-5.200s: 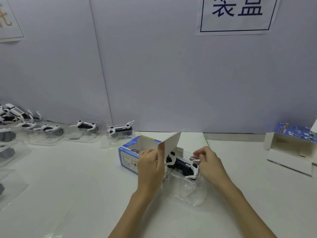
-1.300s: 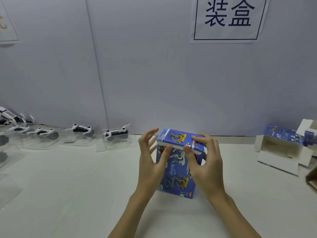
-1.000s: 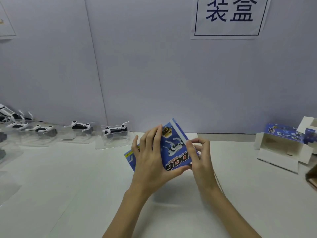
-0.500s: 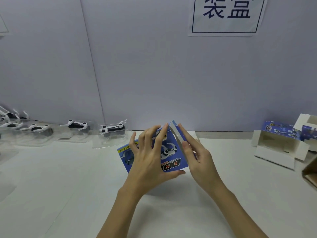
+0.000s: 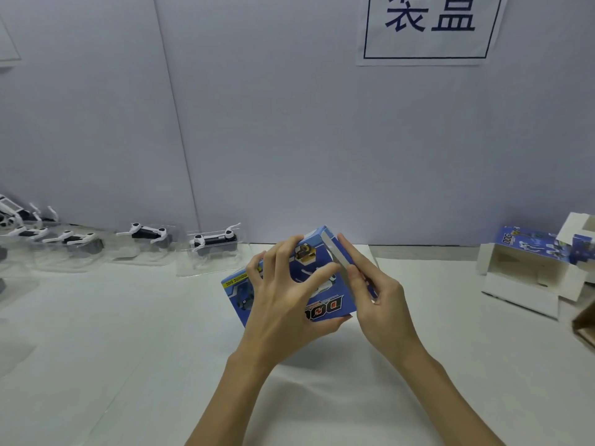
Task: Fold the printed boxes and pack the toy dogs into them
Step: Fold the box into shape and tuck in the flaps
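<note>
Blue printed box (image 5: pixel 325 304) in two hands, four visible bagged toy dogs (image 5: pixel 215 241), one open box (image 5: pixel 528 268)

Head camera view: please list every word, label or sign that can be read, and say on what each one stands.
"装盒": on the white wall sign, top cut off by the frame.
"DOG": upside down on the blue printed box held by both hands, partly covered.
"MOVING DOG": upside down on that box's yellow strip.
"DOG": upside down on the open box at right.
Smaller print on both boxes: too blurred to read.

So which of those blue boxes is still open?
The printed box lying alone at the table's far right: its white flaps hang open. The other, the box in hand, is gripped by the left hand and right hand.
</note>
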Demonstrator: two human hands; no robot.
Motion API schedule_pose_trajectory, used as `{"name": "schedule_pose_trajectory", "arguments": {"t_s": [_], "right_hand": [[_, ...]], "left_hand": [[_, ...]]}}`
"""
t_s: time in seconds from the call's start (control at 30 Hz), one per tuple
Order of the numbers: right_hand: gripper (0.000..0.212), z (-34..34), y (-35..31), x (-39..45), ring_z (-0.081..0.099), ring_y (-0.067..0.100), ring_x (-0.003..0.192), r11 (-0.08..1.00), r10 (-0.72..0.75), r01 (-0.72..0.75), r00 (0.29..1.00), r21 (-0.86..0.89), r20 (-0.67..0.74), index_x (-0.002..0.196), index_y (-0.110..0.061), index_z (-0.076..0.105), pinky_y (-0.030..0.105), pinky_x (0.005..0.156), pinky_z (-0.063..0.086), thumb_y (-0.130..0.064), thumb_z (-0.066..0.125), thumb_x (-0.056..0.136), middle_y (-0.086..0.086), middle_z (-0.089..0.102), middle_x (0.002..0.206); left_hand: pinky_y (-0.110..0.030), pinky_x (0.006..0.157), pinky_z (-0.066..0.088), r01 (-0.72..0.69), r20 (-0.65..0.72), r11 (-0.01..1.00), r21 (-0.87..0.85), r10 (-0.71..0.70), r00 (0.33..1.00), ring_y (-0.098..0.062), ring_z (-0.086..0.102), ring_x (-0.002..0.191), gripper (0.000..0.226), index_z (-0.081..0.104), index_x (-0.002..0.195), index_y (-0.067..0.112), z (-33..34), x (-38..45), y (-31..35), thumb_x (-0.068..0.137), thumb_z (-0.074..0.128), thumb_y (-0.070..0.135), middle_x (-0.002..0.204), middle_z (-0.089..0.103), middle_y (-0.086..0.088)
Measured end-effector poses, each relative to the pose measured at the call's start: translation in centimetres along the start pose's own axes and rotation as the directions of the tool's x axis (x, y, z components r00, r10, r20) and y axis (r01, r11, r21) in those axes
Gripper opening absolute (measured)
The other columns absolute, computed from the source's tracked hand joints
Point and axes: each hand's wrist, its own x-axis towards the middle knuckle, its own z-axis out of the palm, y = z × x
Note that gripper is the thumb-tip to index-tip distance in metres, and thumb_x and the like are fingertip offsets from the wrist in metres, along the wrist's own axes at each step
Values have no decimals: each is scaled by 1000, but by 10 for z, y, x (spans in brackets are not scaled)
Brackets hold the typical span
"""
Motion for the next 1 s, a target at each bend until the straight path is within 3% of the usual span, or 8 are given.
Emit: {"name": "schedule_pose_trajectory", "arguments": {"t_s": [0.3, 0.57, 0.7, 0.8, 0.87, 0.93, 1.0], "right_hand": [[49, 1, 0, 1, 57, 10, 132, 998, -31, 32, 999, -57, 28, 147, -48, 48, 28, 74, 64, -36, 52, 100, -28, 60, 131], [45, -1, -5, 1, 67, 18, 122, 999, -46, 46, 999, 6, 26, 141, -50, 57, 30, 77, 64, -24, 52, 105, -12, 69, 131], [49, -3, -7, 2, 67, 15, 121, 999, -42, 42, 998, -8, 49, 136, -57, 58, 26, 77, 63, -19, 53, 105, -20, 70, 124], [45, -2, -5, 2, 60, 12, 128, 997, -42, 48, 996, -64, 82, 145, -47, 51, 24, 79, 62, -31, 51, 103, -21, 64, 129], [50, 0, -2, 1, 53, 14, 135, 997, -16, 25, 993, -76, 119, 152, -44, 45, 28, 85, 62, -36, 48, 103, -10, 54, 139], [52, 3, -1, -1, 47, 16, 141, 998, 22, -13, 987, -54, 157, 155, -46, 37, 35, 93, 61, -39, 43, 103, -4, 42, 148], [52, 6, -2, -2, 40, 15, 146, 998, 46, -37, 984, -55, 170, 154, -55, 33, 37, 98, 60, -41, 38, 104, -9, 32, 156]], "left_hand": [[-59, 104, 34, -1, 24, 999, 44, 0, 1000, -31, 35, 139, 59, 53, 124, 44, -4, 3, 2, 75, 72, 71, 152, 34, -13], [-58, 100, 34, 0, 29, 994, 112, -3, 1000, -33, 40, 133, 62, 50, 120, 42, -2, 3, 5, 70, 73, 70, 148, 35, -13], [-56, 99, 35, -5, 21, 992, 123, 3, 1000, -33, 42, 131, 62, 51, 120, 41, -2, 3, 6, 71, 73, 72, 147, 36, -13], [-56, 100, 37, 0, 17, 995, 101, -2, 1000, -32, 39, 131, 67, 52, 123, 38, -3, 3, 4, 70, 78, 71, 147, 35, -12], [-58, 101, 39, 11, 23, 998, 63, -13, 1000, -31, 38, 133, 69, 52, 126, 38, -5, 4, 2, 71, 77, 70, 148, 34, -12], [-58, 103, 38, 29, 35, 999, 20, -30, 999, -31, 37, 134, 69, 51, 130, 38, -6, 4, 1, 73, 74, 69, 150, 34, -11], [-58, 106, 37, 37, 45, 999, -13, -37, 998, -31, 37, 136, 69, 52, 133, 39, -8, 3, 0, 74, 73, 68, 152, 34, -11]]}}
